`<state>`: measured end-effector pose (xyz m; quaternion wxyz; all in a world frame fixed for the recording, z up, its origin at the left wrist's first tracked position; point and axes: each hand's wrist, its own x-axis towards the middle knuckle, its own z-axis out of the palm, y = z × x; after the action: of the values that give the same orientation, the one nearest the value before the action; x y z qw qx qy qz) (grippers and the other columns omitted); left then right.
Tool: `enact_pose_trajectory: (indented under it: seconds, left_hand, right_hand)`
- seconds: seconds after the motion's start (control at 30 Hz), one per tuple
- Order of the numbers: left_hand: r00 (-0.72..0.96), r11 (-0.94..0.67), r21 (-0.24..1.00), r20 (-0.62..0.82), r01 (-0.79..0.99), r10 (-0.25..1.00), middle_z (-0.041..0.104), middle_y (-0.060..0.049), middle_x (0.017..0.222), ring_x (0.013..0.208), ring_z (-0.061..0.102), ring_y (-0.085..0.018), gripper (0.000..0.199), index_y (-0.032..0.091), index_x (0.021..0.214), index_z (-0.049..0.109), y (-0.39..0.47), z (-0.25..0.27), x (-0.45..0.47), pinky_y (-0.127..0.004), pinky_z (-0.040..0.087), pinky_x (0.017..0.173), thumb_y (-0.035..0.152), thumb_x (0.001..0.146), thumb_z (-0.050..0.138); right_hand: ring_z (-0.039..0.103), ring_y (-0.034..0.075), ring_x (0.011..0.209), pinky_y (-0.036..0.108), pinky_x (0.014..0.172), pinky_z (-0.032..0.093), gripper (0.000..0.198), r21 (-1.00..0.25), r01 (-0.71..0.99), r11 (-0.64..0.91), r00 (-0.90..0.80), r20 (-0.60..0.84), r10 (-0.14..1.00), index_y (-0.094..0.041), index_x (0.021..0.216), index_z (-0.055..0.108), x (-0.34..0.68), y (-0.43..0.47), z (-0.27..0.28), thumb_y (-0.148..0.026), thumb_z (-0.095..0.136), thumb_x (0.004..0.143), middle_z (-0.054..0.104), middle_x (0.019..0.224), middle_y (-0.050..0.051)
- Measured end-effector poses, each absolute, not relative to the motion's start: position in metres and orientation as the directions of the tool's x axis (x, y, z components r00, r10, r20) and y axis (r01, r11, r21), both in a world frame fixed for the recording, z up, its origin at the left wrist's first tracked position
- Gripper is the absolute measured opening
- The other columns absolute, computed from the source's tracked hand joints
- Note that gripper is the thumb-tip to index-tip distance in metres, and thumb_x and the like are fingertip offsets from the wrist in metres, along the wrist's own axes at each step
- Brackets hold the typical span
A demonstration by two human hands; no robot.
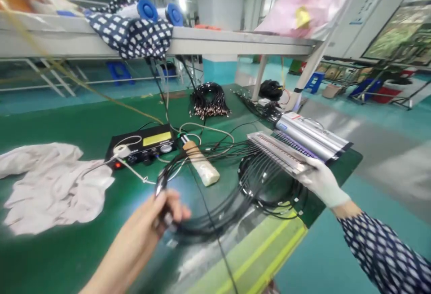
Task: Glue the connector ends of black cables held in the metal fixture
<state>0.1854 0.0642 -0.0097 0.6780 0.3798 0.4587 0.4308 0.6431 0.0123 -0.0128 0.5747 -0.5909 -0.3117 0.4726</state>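
Black cables (202,234) loop above the table (43,260), bunched by the left hand (153,215), grip curled round them, likely against tangling; the right hand (319,181) pinches the strip (274,149) at its near end, seemingly steadying it.

Crumpled pale cloth (60,186), checked fabric (134,33) on a shelf (229,45)

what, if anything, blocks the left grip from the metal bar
Black cables run from the left grip toward the metal bar, whose near end the right grip holds; a thin black cord crosses in front of the cables. No solid obstacle shows.
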Motion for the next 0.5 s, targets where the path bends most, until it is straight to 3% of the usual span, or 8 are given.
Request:
enact_pose_trajectory:
  seconds: [0.07,0.13,0.27,0.37,0.43,0.5]
  left_hand:
    - [0.308,0.302,0.931,-0.232,-0.205,0.923,0.064,-0.003,0.067,0.074,0.065,-0.021,0.042,0.016,0.091,0.064,0.116,0.007,0.23,-0.032,0.054,0.067,0.055,0.077,0.071]
    - [0.323,0.261,0.951,-0.197,-0.167,0.926,0.064,-0.003,0.068,0.074,0.065,-0.02,0.048,0.014,0.092,0.064,0.163,0.012,0.257,-0.03,0.052,0.069,0.056,0.072,0.073]
    - [0.194,0.133,0.956,-0.186,0.261,0.963,0.065,-0.008,0.082,0.084,0.063,-0.026,0.073,0.013,0.1,0.064,0.214,-0.018,0.252,-0.036,0.051,0.07,0.079,0.071,0.053]
    - [0.007,0.076,0.887,-0.089,0.456,0.996,0.065,-0.011,0.097,0.097,0.062,-0.032,0.077,0.014,0.113,0.057,0.211,-0.067,0.216,-0.045,0.05,0.082,0.078,0.07,0.05]
    - [0.065,-0.12,0.739,0.103,0.663,0.993,0.066,-0.013,0.097,0.093,0.064,-0.032,0.072,0.014,0.11,0.057,0.197,-0.1,0.194,-0.047,0.05,0.085,0.076,0.076,0.043]
    - [0.179,-0.274,0.511,0.228,0.814,0.957,0.066,-0.014,0.1,0.097,0.063,-0.034,0.067,0.015,0.108,0.059,0.185,-0.126,0.18,-0.049,0.05,0.087,0.073,0.081,0.04]
  right_hand:
    - [0.039,0.011,0.041,0.021,0.03,0.029,0.02,-0.966,-0.237,-0.101,0.36,-0.184,0.915,-0.019,0.096,0.059,0.665,0.048,-0.019,-0.037,0.056,0.087,0.065,0.075,0.005]
    - [0.036,0.009,0.04,0.019,0.029,0.027,0.021,-0.959,-0.274,-0.067,0.365,-0.168,0.916,-0.018,0.096,0.058,0.681,0.084,-0.027,-0.038,0.055,0.091,0.062,0.072,0.003]
    - [0.055,0.01,0.06,0.021,0.049,0.049,0.03,-0.968,-0.249,-0.038,0.376,-0.132,0.917,-0.015,0.109,0.06,0.697,0.146,-0.049,-0.044,0.054,0.101,0.063,0.09,0.003]
    - [0.064,0.017,0.087,0.034,0.074,0.059,0.03,-0.987,-0.154,-0.053,0.375,-0.108,0.921,-0.017,0.119,0.06,0.699,0.176,-0.068,-0.04,0.058,0.1,0.063,0.111,0.007]
    - [0.064,0.021,0.098,0.04,0.083,0.058,0.031,-0.993,-0.067,-0.101,0.357,-0.118,0.926,-0.017,0.122,0.06,0.7,0.185,-0.08,-0.037,0.06,0.099,0.062,0.12,0.009]
    - [0.064,0.022,0.101,0.042,0.086,0.057,0.032,-0.984,0.042,-0.174,0.35,-0.149,0.925,-0.016,0.123,0.059,0.704,0.189,-0.088,-0.036,0.062,0.098,0.061,0.122,0.009]
